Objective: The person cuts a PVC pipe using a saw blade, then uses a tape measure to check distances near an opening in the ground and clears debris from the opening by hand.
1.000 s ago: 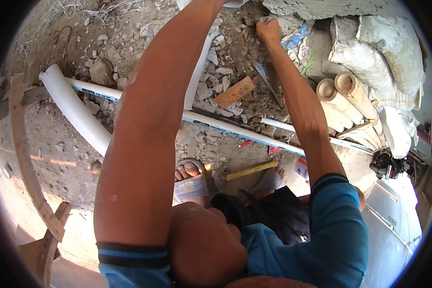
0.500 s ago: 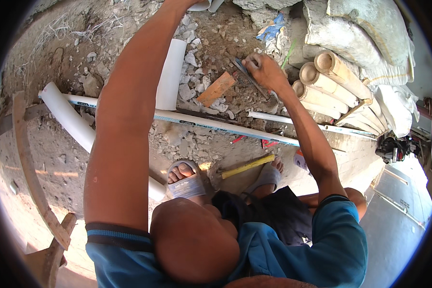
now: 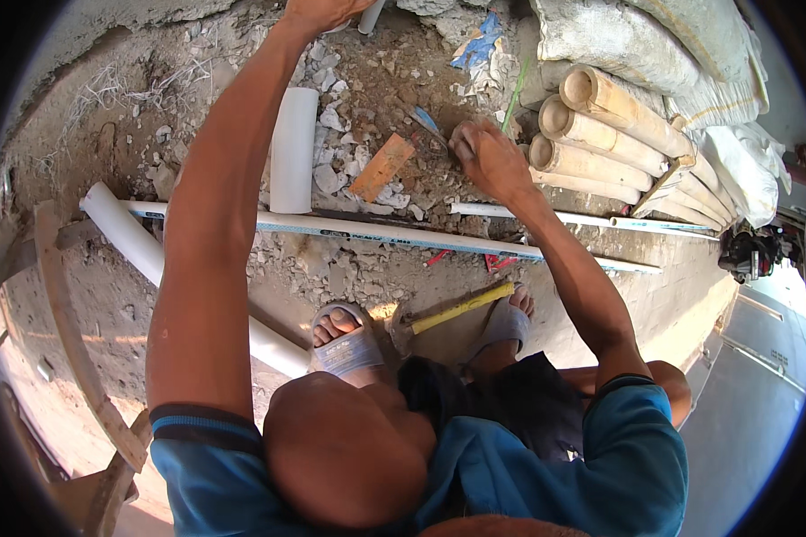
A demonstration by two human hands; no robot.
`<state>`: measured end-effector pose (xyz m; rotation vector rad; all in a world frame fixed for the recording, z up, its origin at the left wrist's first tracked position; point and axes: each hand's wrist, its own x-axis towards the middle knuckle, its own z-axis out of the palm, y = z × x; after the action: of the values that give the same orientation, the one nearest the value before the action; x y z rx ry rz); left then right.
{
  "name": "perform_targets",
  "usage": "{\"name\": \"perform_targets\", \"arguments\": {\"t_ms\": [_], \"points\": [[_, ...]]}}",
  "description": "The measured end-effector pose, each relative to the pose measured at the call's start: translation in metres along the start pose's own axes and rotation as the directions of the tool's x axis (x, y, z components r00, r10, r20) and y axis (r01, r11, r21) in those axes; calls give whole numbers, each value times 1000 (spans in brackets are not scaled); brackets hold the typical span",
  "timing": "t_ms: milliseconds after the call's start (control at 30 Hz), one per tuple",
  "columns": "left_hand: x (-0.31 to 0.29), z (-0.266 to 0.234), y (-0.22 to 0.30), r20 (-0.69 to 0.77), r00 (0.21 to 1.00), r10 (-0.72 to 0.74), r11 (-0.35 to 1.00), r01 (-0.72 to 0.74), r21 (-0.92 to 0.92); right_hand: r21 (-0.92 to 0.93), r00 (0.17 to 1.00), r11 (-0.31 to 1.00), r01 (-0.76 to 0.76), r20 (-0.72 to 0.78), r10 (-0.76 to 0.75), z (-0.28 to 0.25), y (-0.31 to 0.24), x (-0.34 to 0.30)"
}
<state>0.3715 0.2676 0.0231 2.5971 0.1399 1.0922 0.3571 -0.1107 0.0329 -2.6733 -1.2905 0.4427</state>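
My left hand (image 3: 324,9) is cut off by the top edge, beside the end of a light grey pipe (image 3: 372,16); its fingers hardly show. Over the rubble, my right hand (image 3: 493,161) is closed, its fingers curled down. At those fingertips lies a thin flat tool with a blue end (image 3: 426,120), its other end hidden under the hand. Whether the fingers grip it, I cannot make out. Left of it rest an orange-brown tile piece (image 3: 383,167) and a short white pipe (image 3: 294,150). A long white pipe (image 3: 394,236) crosses the ground below both arms.
A yellow-handled hammer (image 3: 461,308) lies between my sandalled feet. Bamboo poles (image 3: 600,166) are stacked at the right, before filled sacks (image 3: 618,45). A curved white pipe (image 3: 121,228) and wooden pieces (image 3: 72,331) lie left. A thinner white pipe (image 3: 497,210) lies beneath my right forearm.
The view has shifted, so most of the scene sits a little further left. My right hand has come back toward me and now covers more of the thin tool.
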Motion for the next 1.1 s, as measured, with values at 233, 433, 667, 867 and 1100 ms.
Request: {"name": "perform_targets", "arguments": {"t_ms": [233,433,667,867,1100], "points": [[-17,14,-21,36,999,19,1000,-19,-1,62,997,995,75,-13,-75,-23,-4,-47],[-22,7,-8,-1,999,-35,999,35,-32,-167,909,971,168,407,-88,-25,-3,-88],[-35,-12,-23,229,845,484,781,-535,322,-312,725,884,350,687,-45,-112,28,-150],[-117,-93,65,52,945,-322,945,317,86,-209,870,968,140,493,-19,-90,68,-179],[-249,-154,142,302,581,-756,638,547,542,-30,767,948,317,596,-238,-48,29,-140]]}}
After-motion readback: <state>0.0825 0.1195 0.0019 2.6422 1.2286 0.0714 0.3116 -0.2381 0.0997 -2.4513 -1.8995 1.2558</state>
